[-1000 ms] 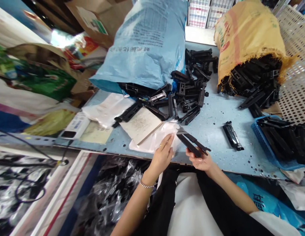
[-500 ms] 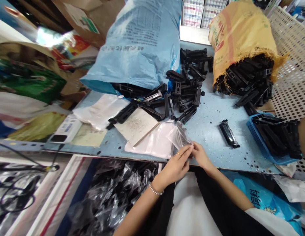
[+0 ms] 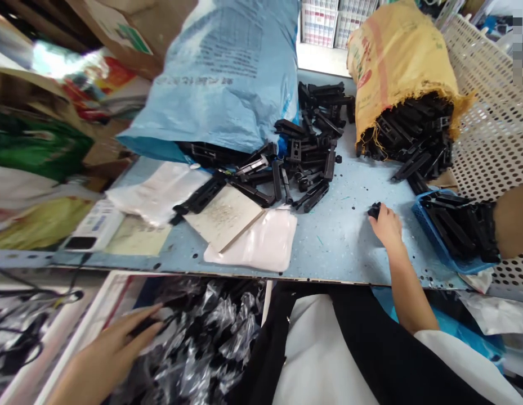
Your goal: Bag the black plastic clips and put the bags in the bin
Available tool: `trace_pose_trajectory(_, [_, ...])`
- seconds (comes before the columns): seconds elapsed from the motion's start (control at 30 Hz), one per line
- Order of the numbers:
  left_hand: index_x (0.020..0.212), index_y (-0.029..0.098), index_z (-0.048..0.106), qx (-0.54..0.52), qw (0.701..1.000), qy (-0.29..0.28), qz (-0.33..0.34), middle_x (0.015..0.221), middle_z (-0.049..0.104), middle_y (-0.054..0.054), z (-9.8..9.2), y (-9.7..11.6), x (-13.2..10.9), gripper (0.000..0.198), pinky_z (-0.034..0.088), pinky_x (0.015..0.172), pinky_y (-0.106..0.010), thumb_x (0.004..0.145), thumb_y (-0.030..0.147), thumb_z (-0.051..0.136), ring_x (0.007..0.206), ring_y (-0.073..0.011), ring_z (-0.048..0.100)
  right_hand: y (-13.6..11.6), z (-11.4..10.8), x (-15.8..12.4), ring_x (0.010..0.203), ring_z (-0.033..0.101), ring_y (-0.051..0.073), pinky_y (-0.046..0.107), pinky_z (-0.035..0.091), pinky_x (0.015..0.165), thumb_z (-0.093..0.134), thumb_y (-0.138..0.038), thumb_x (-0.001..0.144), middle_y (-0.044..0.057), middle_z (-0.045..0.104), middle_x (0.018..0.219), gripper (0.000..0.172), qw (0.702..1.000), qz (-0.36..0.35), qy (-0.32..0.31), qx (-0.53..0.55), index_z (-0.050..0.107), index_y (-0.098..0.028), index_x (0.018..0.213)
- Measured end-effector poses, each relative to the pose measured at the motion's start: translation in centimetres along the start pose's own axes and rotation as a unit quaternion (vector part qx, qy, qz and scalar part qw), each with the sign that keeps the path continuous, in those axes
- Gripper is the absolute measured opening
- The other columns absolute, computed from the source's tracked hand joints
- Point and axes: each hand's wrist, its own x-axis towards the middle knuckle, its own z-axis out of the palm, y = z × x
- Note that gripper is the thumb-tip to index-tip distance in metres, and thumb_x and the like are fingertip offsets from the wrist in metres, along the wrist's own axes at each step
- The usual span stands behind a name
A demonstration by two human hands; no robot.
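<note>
At the right of the tabletop, my right hand (image 3: 387,226) is closed around a black plastic part (image 3: 374,210); only the part's far end shows beyond the fingers. My left hand (image 3: 117,343) is at the lower left, over a bin with several black parts in clear plastic bags (image 3: 206,337). Its fingers are stretched out and the thumb stands apart. Dark shows in the gap between them; whether it is a part or the bin's contents is unclear. A stack of clear plastic bags (image 3: 278,242) lies at the table's front edge, partly under a pale square board (image 3: 223,218).
A blue sack (image 3: 219,84) and a yellow sack (image 3: 400,50) spill black parts onto the blue table (image 3: 341,247). A blue basket (image 3: 438,247) with black parts stands at the right, by a perforated white crate (image 3: 493,112). Someone's arm (image 3: 514,222) reaches in there.
My hands have parted: the left went from the bag stack to the bin at lower left, the right moved out to the lone black part and took hold of it. The view shifted slightly.
</note>
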Motion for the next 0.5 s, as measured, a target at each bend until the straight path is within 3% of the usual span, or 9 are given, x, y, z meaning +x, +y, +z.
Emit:
trace_pose_trajectory(0.03, [0.092, 0.045, 0.071, 0.03, 0.999, 0.018, -0.036, 0.083, 0.079, 0.01, 0.9, -0.6, 0.6, 0.02, 0.06, 0.089, -0.063, 0.079, 0.045, 0.056, 0.092, -0.0355, 0.076, 0.2, 0.5, 0.4, 0.122, 0.055, 0.045, 0.061, 0.042, 0.099, 0.053, -0.021, 0.09, 0.033, 0.059, 0.131, 0.057, 0.999, -0.007, -0.022, -0.034, 0.047, -0.002, 0.143])
trace_pose_trajectory(0.1, [0.087, 0.034, 0.069, 0.057, 0.992, 0.057, -0.094, 0.08, 0.078, 0.005, 3.0, 0.6, 2.0, 0.019, 0.059, 0.094, -0.057, 0.08, 0.045, 0.056, 0.091, -0.0319, 0.076, -0.2, 1.6, -0.1, 0.122, 0.057, 0.041, 0.061, 0.041, 0.102, 0.047, -0.014, 0.09, 0.028, 0.061, 0.133, 0.056, 0.993, -0.078, -0.073, -0.045, 0.048, -0.006, 0.145])
trace_pose_trajectory(0.17, [0.095, 0.028, 0.069, 0.017, 0.994, 0.081, -0.065, 0.095, 0.079, 0.0, 5.4, 4.4, 3.8, 0.023, 0.061, 0.091, -0.046, 0.084, 0.044, 0.057, 0.088, -0.0267, 0.075, -0.8, 2.4, -1.5, 0.13, 0.054, 0.036, 0.062, 0.033, 0.111, 0.042, -0.005, 0.085, 0.019, 0.061, 0.14, 0.06, 0.976, -0.186, -0.11, -0.013, 0.051, -0.016, 0.143])
trace_pose_trajectory(0.2, [0.098, 0.025, 0.07, -0.018, 0.995, 0.093, -0.033, 0.1, 0.078, -0.002, 6.6, 6.9, 4.8, 0.026, 0.062, 0.086, -0.04, 0.086, 0.044, 0.057, 0.083, -0.0238, 0.074, -1.0, 2.7, -2.3, 0.136, 0.05, 0.033, 0.063, 0.028, 0.115, 0.04, -0.001, 0.083, 0.014, 0.061, 0.142, 0.063, 0.963, -0.236, -0.127, 0.007, 0.054, -0.021, 0.141])
trace_pose_trajectory(0.27, [0.096, 0.021, 0.071, -0.072, 0.989, 0.109, 0.063, 0.1, 0.076, -0.007, 9.3, 12.2, 7.0, 0.025, 0.059, 0.091, -0.036, 0.093, 0.038, 0.052, 0.092, -0.0227, 0.072, -1.1, 2.8, -3.6, 0.146, 0.04, 0.031, 0.067, 0.019, 0.118, 0.037, 0.002, 0.079, 0.007, 0.061, 0.144, 0.064, 0.939, -0.302, -0.157, 0.04, 0.063, -0.027, 0.131])
trace_pose_trajectory(0.37, [0.087, 0.017, 0.069, -0.069, 0.981, 0.125, 0.13, 0.103, 0.07, -0.014, 13.2, 18.0, 10.0, 0.021, 0.058, 0.089, -0.039, 0.093, 0.032, 0.056, 0.093, -0.0253, 0.068, -0.5, 2.2, -4.3, 0.149, 0.034, 0.032, 0.064, 0.025, 0.117, 0.038, -0.004, 0.083, 0.005, 0.065, 0.138, 0.045, 0.924, -0.327, -0.183, 0.073, 0.073, -0.026, 0.104])
trace_pose_trajectory(0.43, [0.082, 0.016, 0.067, -0.058, 0.981, 0.123, 0.139, 0.1, 0.068, -0.015, 14.9, 19.5, 11.5, 0.016, 0.057, 0.087, -0.041, 0.091, 0.024, 0.057, 0.091, -0.0254, 0.066, 0.1, 1.8, -4.5, 0.145, 0.038, 0.033, 0.058, 0.034, 0.116, 0.041, -0.014, 0.089, 0.009, 0.064, 0.135, 0.034, 0.933, -0.309, -0.161, 0.094, 0.071, -0.023, 0.102])
trace_pose_trajectory(0.5, [0.077, 0.018, 0.064, -0.082, 0.982, 0.11, 0.128, 0.091, 0.066, -0.011, 15.5, 19.3, 12.5, 0.015, 0.056, 0.083, -0.038, 0.089, 0.017, 0.055, 0.086, -0.0228, 0.065, 0.8, 1.7, -4.8, 0.137, 0.045, 0.035, 0.056, 0.039, 0.112, 0.047, -0.027, 0.093, 0.016, 0.059, 0.136, 0.031, 0.955, -0.261, -0.104, 0.095, 0.066, -0.02, 0.117])
